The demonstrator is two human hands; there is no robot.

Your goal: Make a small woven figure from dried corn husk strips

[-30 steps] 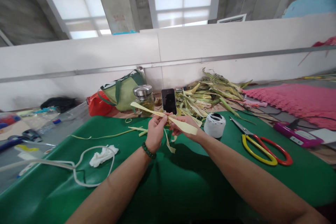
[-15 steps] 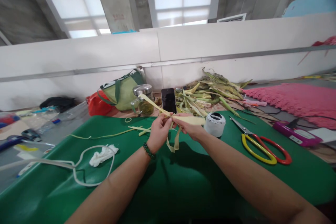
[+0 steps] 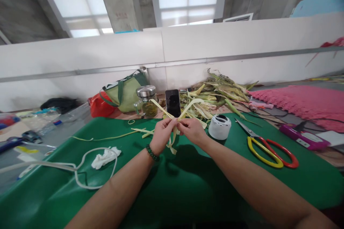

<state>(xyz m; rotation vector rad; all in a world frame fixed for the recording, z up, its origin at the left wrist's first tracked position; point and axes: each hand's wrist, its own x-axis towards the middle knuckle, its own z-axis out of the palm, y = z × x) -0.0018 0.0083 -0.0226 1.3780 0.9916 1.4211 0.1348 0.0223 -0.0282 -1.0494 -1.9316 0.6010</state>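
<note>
Both my hands meet above the green table cover [image 3: 188, 186], pinching pale yellow husk strips [image 3: 174, 133]. My left hand [image 3: 160, 135], with a dark bead bracelet on its wrist, grips the strips from the left. My right hand [image 3: 192, 129] grips them from the right, fingers closed. Two strip ends stick up and away from the pinch, and other ends hang down between the hands.
A white roll of thread [image 3: 219, 127] and yellow-and-red scissors [image 3: 266, 146] lie to the right. Behind stand a glass jar [image 3: 146, 101], a phone [image 3: 172, 102], a green bag [image 3: 123, 91] and a husk pile [image 3: 215, 94]. A white cord [image 3: 80, 171] and crumpled tissue [image 3: 106, 157] lie left.
The wide strip that pointed right under my right hand has been turned upward. My hands have drawn closer together, and the strip ends now stand up in a V.
</note>
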